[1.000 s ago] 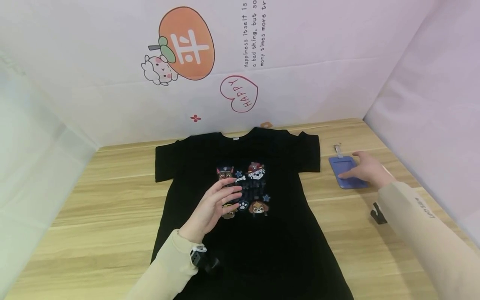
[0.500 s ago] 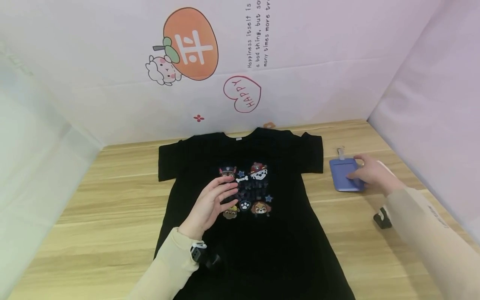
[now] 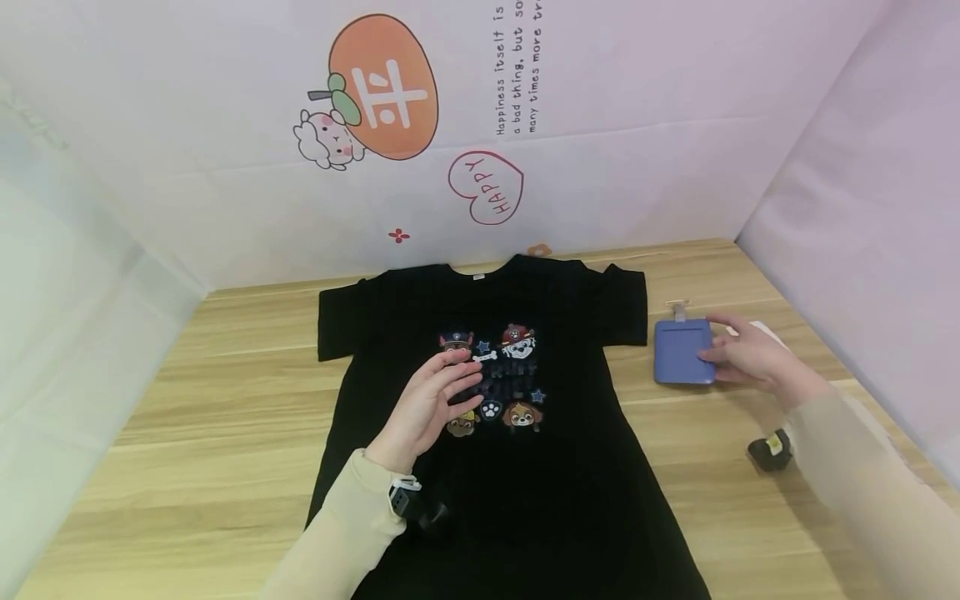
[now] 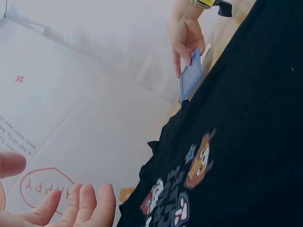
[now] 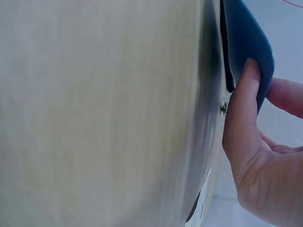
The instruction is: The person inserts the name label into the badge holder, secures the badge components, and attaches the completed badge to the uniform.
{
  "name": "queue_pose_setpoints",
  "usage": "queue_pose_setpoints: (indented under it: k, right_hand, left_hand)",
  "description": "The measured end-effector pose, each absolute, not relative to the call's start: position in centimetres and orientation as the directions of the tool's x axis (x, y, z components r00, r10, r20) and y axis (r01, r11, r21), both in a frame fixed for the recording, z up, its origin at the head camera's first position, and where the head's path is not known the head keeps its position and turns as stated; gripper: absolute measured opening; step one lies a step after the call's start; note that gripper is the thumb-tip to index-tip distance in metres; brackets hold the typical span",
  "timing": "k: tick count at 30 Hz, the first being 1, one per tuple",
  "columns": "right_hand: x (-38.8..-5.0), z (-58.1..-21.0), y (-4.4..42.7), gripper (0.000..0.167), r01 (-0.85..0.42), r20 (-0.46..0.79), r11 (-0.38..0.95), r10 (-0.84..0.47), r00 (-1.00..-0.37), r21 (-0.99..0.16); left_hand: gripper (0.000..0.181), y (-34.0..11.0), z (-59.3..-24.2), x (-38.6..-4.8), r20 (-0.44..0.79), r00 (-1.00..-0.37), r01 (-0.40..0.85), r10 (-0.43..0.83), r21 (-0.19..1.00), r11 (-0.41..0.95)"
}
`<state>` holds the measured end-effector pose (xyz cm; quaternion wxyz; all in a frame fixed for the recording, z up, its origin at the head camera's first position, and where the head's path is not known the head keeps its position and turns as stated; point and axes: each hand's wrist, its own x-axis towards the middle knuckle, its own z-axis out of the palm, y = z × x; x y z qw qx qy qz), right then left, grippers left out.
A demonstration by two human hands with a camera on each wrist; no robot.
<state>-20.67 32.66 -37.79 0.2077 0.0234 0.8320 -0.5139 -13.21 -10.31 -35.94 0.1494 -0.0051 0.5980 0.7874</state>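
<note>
While the left grip (image 3: 427, 408) is hovering wide, fingers loosely bent, over the print (image 3: 521, 414) on the black shirt (image 3: 517, 508), the blue holder (image 3: 682, 354) is sitting just right of the shirt's sleeve (image 3: 624, 308), at the left of the right grip (image 3: 753, 358), which is pinching its right edge narrowly between thumb and fingers. Compared with a second ago, the left grip is keeping nearly the same place, and the holder is lining up straighter, its clip (image 3: 679, 312) no longer leaning left. The shirt is lying flat on the wood-grain counter (image 3: 202, 433); white sheets (image 3: 637, 125) are walling it in, the back one showing an orange fruit (image 3: 386, 87) and a heart (image 3: 486, 187). A white item (image 3: 771, 335) is peeking out behind the right grip.
</note>
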Motion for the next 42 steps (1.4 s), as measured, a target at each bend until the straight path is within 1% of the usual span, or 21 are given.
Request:
queue_pose_setpoints:
  k: [3, 9, 17, 26, 28, 33, 39, 42]
  right_hand:
    - [-20.4, -37.7, 32.6, 0.084, 0.252, -0.365, 0.448, -0.185, -0.913, -0.858]
    - [-19.8, -37.3, 31.8, 0.087, 0.239, -0.317, 0.332, -0.206, -0.926, -0.913]
    - [-19.0, -36.1, 29.4, 0.084, 0.178, -0.245, 0.278, -0.231, -0.942, -0.944]
    - [-18.3, -35.4, 26.1, 0.081, 0.141, -0.177, 0.138, -0.301, -0.937, -0.980]
    - [-18.0, -35.4, 25.3, 0.080, 0.129, -0.163, 0.126, -0.316, -0.935, -0.984]
    - [-17.3, -35.4, 23.2, 0.079, 0.104, -0.150, 0.148, -0.349, -0.925, -0.983]
    - [-16.7, -35.3, 21.1, 0.079, 0.107, -0.144, 0.114, -0.393, -0.908, -0.988]
    - [-16.4, -35.2, 20.1, 0.077, 0.103, -0.142, 0.120, -0.393, -0.908, -0.987]
  left_hand:
    - [0.040, -10.0, -35.9, -13.3, -0.182, -0.954, -0.241, 0.237, 0.937, -0.252]
    - [0.039, -9.7, -36.0, -13.5, -0.165, -0.956, -0.224, 0.242, 0.943, -0.244]
    - [0.041, -9.2, -36.0, -13.7, -0.166, -0.950, -0.229, 0.263, 0.945, -0.235]
    - [0.043, -8.7, -35.9, -13.8, -0.177, -0.949, -0.240, 0.259, 0.941, -0.237]
    - [0.043, -8.6, -35.9, -13.9, -0.179, -0.949, -0.242, 0.258, 0.941, -0.236]
    - [0.042, -8.3, -35.9, -13.9, -0.186, -0.950, -0.245, 0.250, 0.942, -0.230]
    - [0.038, -8.2, -36.0, -13.9, -0.190, -0.951, -0.247, 0.243, 0.941, -0.231]
    - [0.039, -8.1, -35.9, -14.0, -0.196, -0.951, -0.252, 0.239, 0.940, -0.230]
